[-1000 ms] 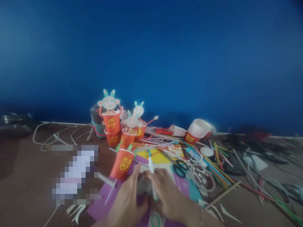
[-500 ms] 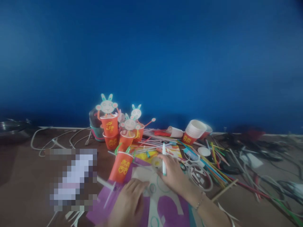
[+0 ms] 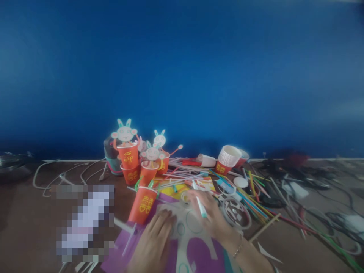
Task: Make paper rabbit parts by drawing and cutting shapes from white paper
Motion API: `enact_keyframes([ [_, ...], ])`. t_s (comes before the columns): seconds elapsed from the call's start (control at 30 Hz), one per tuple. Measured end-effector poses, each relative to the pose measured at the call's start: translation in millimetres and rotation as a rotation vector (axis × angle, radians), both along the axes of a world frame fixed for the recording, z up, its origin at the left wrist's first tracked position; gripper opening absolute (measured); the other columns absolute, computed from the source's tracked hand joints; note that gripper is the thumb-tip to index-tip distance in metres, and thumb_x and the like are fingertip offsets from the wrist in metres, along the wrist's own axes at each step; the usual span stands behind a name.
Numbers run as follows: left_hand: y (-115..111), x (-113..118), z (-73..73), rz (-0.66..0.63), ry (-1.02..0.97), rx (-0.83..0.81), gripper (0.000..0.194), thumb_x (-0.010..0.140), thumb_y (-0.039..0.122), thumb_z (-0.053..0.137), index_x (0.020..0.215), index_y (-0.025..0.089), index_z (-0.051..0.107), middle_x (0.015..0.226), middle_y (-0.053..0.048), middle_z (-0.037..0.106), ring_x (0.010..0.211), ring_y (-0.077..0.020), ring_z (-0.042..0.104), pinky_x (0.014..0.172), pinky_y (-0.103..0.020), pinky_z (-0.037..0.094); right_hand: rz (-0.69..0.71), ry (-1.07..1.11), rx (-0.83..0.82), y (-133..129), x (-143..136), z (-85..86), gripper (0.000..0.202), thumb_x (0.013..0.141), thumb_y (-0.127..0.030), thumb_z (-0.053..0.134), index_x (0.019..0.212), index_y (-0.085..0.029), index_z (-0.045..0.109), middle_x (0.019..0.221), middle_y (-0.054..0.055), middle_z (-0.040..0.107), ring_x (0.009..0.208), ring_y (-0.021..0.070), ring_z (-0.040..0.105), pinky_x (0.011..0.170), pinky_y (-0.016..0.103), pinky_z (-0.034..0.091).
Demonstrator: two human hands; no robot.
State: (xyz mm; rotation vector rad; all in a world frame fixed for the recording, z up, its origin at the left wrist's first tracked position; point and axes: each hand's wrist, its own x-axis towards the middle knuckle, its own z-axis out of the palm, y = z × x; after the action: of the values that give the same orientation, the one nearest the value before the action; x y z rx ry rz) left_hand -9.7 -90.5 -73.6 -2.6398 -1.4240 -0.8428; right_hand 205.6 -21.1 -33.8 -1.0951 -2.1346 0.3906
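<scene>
My left hand (image 3: 155,239) lies flat on a pale paper sheet (image 3: 182,250) with green circles drawn on it, its fingers stretched forward. In my right hand (image 3: 213,216) is a white marker (image 3: 201,206) with a teal end, slanting across the fingers. A roll of tape (image 3: 185,196) sits by the right fingertips; whether they touch it I cannot tell. Purple paper (image 3: 116,254) lies under the pale sheet and shows through its cut-out. Beside my left hand leans a red paper cup (image 3: 144,204) with gold characters.
Red cups with paper rabbit heads, such as this rabbit (image 3: 125,134), stand behind. Further right are a cup stack (image 3: 229,157), coloured sticks (image 3: 256,208) and a clear ring-shaped container (image 3: 236,214). A blurred-out object (image 3: 88,220) lies left. Cables (image 3: 344,201) spread at the right.
My right hand has shifted slightly right and down, away from the tape roll. The marker has gone from upright to slanted. The left hand stays on the paper; the view has tilted a little.
</scene>
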Motion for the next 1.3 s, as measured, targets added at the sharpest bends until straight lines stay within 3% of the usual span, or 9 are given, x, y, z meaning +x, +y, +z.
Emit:
enact_keyframes([
  [0.1, 0.5, -4.4, -13.7, 0.022, 0.117, 0.027, 0.058, 0.078, 0.002, 0.045, 0.134, 0.016, 0.043, 0.135, -0.012, 0.054, 0.127, -0.0279, 0.047, 0.095, -0.039, 0.05, -0.015, 0.128, 0.038, 0.1, 2.2, -7.1, 0.03, 0.094, -0.027, 0.044, 0.122, -0.025, 0.055, 0.116, 0.007, 0.066, 0.108, 0.024, 0.058, 0.096, 0.043, 0.043],
  [0.23, -0.4, -3.3, -16.1, -0.028, 0.138, -0.049, 0.055, 0.077, 0.004, 0.044, 0.129, 0.019, 0.049, 0.132, -0.011, 0.058, 0.122, -0.028, 0.052, 0.093, -0.039, 0.052, -0.076, 0.291, -0.028, 1.4, 5.3, -13.0, 0.022, 0.092, -0.03, 0.045, 0.103, -0.021, 0.062, 0.097, 0.007, 0.07, 0.094, 0.0235, 0.063, 0.087, 0.04, 0.049],
  [0.4, 14.9, 15.8, 23.5, 0.025, 0.218, -0.068, 0.059, 0.072, -0.004, 0.04, 0.123, 0.02, 0.055, 0.122, -0.009, 0.064, 0.115, -0.0276, 0.056, 0.094, -0.044, 0.049, -0.131, 0.29, -0.066, 4.9, 4.0, -17.4, 0.013, 0.086, -0.028, 0.05, 0.086, -0.019, 0.06, 0.08, 0.004, 0.066, 0.076, 0.0214, 0.061, 0.071, 0.034, 0.049],
  [0.53, 60.3, 38.8, 54.8, 0.123, 0.427, -0.157, 0.041, 0.069, 0.002, 0.054, 0.109, 0.007, 0.064, 0.113, -0.019, 0.065, 0.113, -0.0354, 0.054, 0.095, -0.05, 0.044, -0.133, 0.277, 0.012, 6.5, 3.0, -16.2, 0.011, 0.084, -0.024, 0.05, 0.085, -0.02, 0.06, 0.081, 0.005, 0.066, 0.079, 0.0222, 0.06, 0.075, 0.035, 0.046],
  [0.63, 96.4, 49.2, 57.6, 0.16, 0.437, -0.154, 0.028, 0.072, 0.003, 0.056, 0.097, 0.01, 0.068, 0.108, -0.018, 0.066, 0.113, -0.0333, 0.053, 0.094, -0.048, 0.043, -0.129, 0.27, 0.052, 6.5, 4.3, -15.1, 0.013, 0.084, -0.023, 0.048, 0.085, -0.021, 0.06, 0.082, 0.005, 0.066, 0.08, 0.0227, 0.06, 0.074, 0.035, 0.045],
  [0.73, 114.7, 50.9, 53.0, 0.178, 0.419, -0.134, 0.027, 0.075, 0.0, 0.051, 0.09, 0.014, 0.068, 0.105, -0.014, 0.067, 0.111, -0.0293, 0.053, 0.094, -0.044, 0.042, -0.12, 0.302, 0.035, 6.4, 5.0, -15.7, 0.013, 0.085, -0.024, 0.048, 0.085, -0.021, 0.061, 0.082, 0.005, 0.067, 0.081, 0.0234, 0.06, 0.077, 0.037, 0.045],
  [0.83, 112.0, 45.8, 56.1, 0.18, 0.379, -0.125, 0.028, 0.078, 0.001, 0.046, 0.091, 0.014, 0.066, 0.102, -0.013, 0.067, 0.107, -0.0273, 0.055, 0.09, -0.041, 0.042, -0.13, 0.456, -0.12, 6.0, 3.5, -16.6, 0.015, 0.085, -0.032, 0.051, 0.083, -0.02, 0.061, 0.08, 0.005, 0.065, 0.078, 0.0234, 0.059, 0.074, 0.036, 0.046],
  [1.03, 84.9, 37.7, 71.9, 0.189, 0.26, -0.181, 0.026, 0.077, 0.006, 0.046, 0.097, 0.017, 0.061, 0.095, -0.007, 0.068, 0.092, -0.0227, 0.059, 0.08, -0.034, 0.045, -0.098, 0.747, -0.366, 3.1, -1.8, -16.3, 0.027, 0.089, -0.044, 0.048, 0.084, -0.019, 0.058, 0.072, 0.004, 0.063, 0.068, 0.0193, 0.058, 0.065, 0.029, 0.048],
  [1.3, 80.7, 37.9, 69.1, 0.201, 0.207, -0.224, 0.024, 0.076, 0.004, 0.045, 0.092, 0.013, 0.061, 0.092, -0.009, 0.069, 0.091, -0.0243, 0.059, 0.079, -0.035, 0.044, -0.097, 0.858, -0.436, 2.6, 0.1, -17.8, 0.028, 0.079, -0.047, 0.064, 0.078, -0.019, 0.061, 0.064, 0.0, 0.06, 0.059, 0.0147, 0.051, 0.057, 0.024, 0.04],
])
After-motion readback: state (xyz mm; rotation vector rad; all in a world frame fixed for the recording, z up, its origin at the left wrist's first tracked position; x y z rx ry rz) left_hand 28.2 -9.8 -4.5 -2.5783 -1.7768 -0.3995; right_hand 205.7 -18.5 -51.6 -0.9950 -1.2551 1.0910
